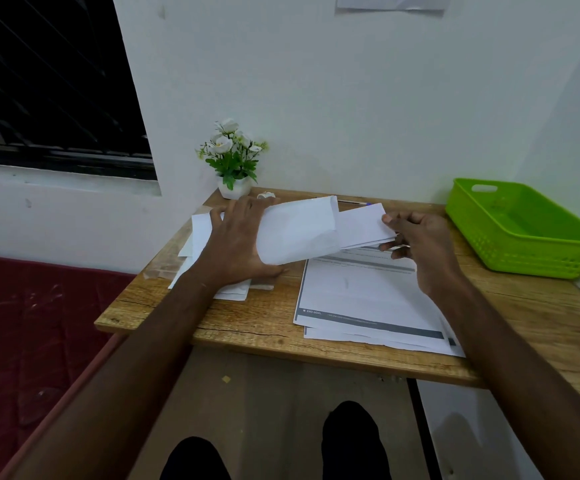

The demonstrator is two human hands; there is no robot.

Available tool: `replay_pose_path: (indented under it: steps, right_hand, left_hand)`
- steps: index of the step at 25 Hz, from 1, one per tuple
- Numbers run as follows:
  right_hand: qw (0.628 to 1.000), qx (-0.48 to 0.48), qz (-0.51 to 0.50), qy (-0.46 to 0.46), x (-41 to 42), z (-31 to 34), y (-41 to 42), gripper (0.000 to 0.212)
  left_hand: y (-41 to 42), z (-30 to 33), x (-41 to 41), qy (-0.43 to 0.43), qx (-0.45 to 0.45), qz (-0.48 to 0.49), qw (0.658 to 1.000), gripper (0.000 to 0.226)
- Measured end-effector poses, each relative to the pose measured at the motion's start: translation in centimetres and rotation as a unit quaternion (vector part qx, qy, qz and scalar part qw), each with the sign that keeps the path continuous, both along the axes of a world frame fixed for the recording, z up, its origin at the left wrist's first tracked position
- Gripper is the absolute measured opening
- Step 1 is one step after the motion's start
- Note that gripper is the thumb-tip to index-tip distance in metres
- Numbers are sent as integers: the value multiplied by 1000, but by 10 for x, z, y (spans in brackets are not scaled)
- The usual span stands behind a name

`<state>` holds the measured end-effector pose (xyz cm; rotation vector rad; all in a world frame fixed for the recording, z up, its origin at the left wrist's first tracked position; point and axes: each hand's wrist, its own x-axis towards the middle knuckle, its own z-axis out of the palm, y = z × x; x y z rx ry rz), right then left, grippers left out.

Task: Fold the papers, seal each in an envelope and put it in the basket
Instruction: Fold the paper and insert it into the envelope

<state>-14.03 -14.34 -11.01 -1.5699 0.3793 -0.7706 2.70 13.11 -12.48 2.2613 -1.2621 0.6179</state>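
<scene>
Folded paper (364, 225) half inside envelope (299, 230) (both hands (236, 244) gripping), above desk (247, 320).

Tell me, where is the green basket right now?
In the head view the green basket sits at the table's far right corner against the wall, beyond the right hand and the stack of papers.

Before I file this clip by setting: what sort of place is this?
Probably a small home desk corner, not an office: a wooden table pushed against a plain wall, a potted flower plant by a barred window, and a dark red mattress alongside.
</scene>
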Motion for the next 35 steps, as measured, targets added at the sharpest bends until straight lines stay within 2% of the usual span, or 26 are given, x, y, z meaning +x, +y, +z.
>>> replay_pose_path:
  steps: [2,6,16,23,26,35]
  right_hand:
    - [1000,8,5,-5,-4,1,-5,4]
    - [999,3,29,15,-4,-4,-7,22]
    - [997,-30,66,10,2,-8,13,27]
    - [994,-55,88,17,5,-9,22,6]
    - [993,-71,90,32,6,-9,24,21]
    - [987,-61,137,51,9,-9,31,41]
  left_hand:
    - [0,0,1,1,-8,5,1000,109]
    - [-1,0,0,-5,1,0,1000,108]
    - [-4,-1,-4,-5,-4,-5,1000,109]
    - [-7,-2,-4,-5,-8,-12,1000,110]
    - [-7,-3,-4,-1,-8,-15,1000,109]
    - [-8,-3,-5,-2,-16,-20,1000,105]
